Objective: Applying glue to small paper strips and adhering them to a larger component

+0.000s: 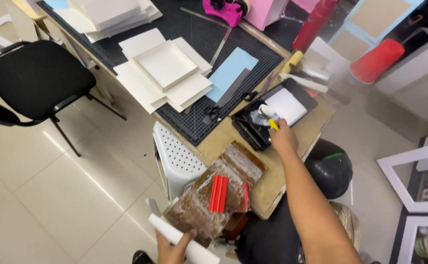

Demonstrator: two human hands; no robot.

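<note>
Both hands closed: roller (267, 113), sheet (182, 239).

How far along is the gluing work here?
Done: folded white pieces lie stacked on the cutting mat. In hand: the right hand holds a small roller in the black tray; the left hand holds a white sheet. Left: that sheet shows no glue.

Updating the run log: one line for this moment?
left hand: holds white sheet | right hand: grip on small roller in black tray | red scraper idle
</note>
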